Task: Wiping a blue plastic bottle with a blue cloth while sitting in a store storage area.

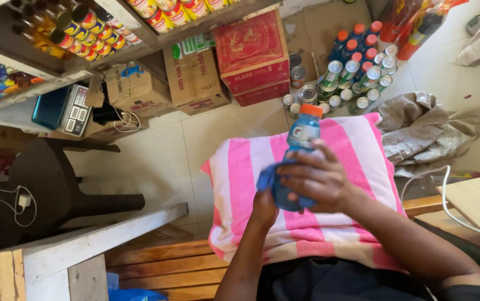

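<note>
A blue drink bottle (302, 134) with an orange cap is held over a pink-and-white striped towel (357, 150) that lies across my lap. My right hand (318, 178) is wrapped around the bottle's middle, fingers over the front. A blue cloth (267, 177) is pressed against the bottle's left side and bottom. My left hand (263, 210) comes up from below and grips the bottle's base through that cloth. The lower half of the bottle is hidden by both hands and the cloth.
Several bottles with orange and silver caps (357, 61) and small tins stand on the tiled floor ahead. Cardboard boxes (251, 53) sit under a shelf of cans (92, 33). A dark chair (45, 178) is at left, crumpled sacking (427, 131) at right, a wooden bench (156, 267) beneath me.
</note>
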